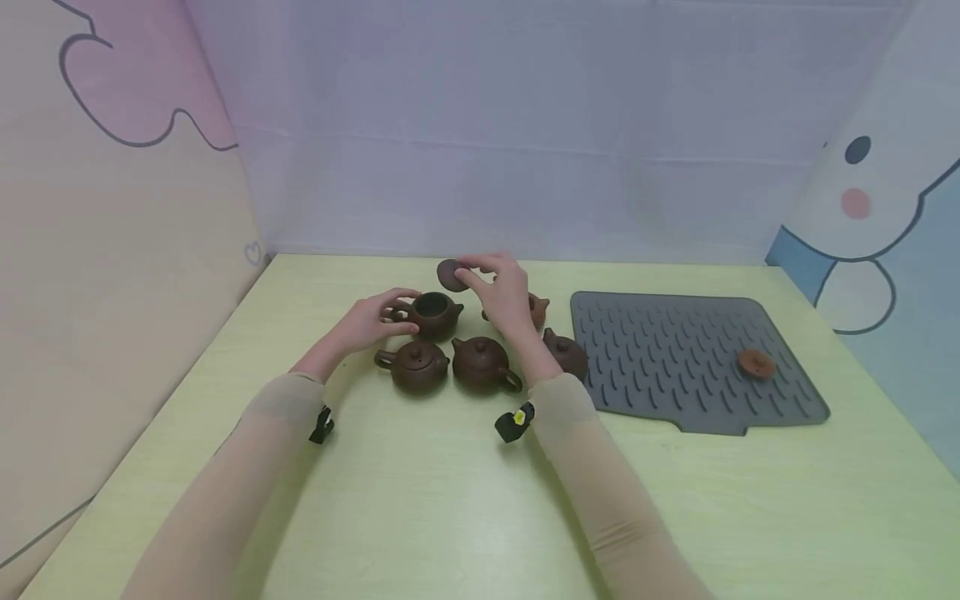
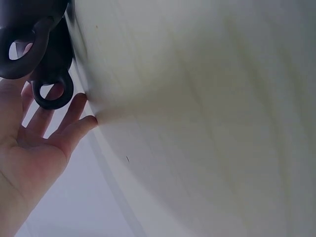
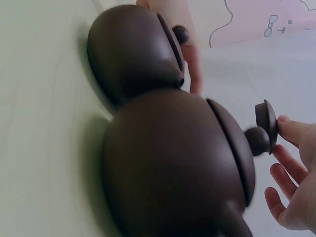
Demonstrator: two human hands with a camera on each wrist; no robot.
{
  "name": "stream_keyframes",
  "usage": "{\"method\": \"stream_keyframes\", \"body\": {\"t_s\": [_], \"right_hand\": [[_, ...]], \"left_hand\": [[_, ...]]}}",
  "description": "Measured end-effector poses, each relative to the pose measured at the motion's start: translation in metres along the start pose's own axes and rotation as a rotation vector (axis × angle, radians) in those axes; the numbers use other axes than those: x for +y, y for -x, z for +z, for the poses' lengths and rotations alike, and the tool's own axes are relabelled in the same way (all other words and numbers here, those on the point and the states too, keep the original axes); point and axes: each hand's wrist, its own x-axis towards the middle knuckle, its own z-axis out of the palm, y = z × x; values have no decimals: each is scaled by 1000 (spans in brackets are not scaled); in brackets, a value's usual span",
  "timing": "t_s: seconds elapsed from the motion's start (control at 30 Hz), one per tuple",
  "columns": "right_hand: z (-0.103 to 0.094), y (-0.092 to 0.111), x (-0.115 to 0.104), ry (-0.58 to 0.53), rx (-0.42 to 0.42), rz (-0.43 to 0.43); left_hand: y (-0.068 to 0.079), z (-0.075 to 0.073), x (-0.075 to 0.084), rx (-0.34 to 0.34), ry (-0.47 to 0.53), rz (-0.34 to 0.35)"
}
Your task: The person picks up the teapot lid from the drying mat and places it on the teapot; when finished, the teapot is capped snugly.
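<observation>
A dark brown teapot point(image 1: 433, 327) stands lidless, its dark inside showing. My left hand point(image 1: 371, 320) holds it at the handle side, thumb near and fingers at the far side. In the left wrist view, two fingertips of that hand point(image 2: 44, 143) reach the tabletop below the ring handle point(image 2: 53, 96). My right hand point(image 1: 501, 292) pinches a small dark lid point(image 1: 450, 275) by its edge area, raised and tilted, to the right of the open pot. The right wrist view shows this lid point(image 3: 266, 123) between thumb and fingers, partly overlapped by a nearer pot's knob.
Two lidded brown teapots point(image 1: 417, 367) point(image 1: 480, 364) stand in front, another point(image 1: 568, 357) right beside my right forearm. A reddish teapot point(image 1: 537, 311) is partly hidden behind my right hand. A grey ridged mat point(image 1: 660, 358) bears a reddish-brown lid point(image 1: 757, 364).
</observation>
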Motion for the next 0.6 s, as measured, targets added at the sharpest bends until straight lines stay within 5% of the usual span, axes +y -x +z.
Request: {"method": "stream_keyframes", "body": {"t_s": [0.27, 0.6], "right_hand": [[20, -2, -5, 19, -20, 10], [27, -12, -3, 149, -175, 2]], "left_hand": [[1, 1, 1, 4, 3, 11], [1, 1, 3, -17, -21, -34]]}}
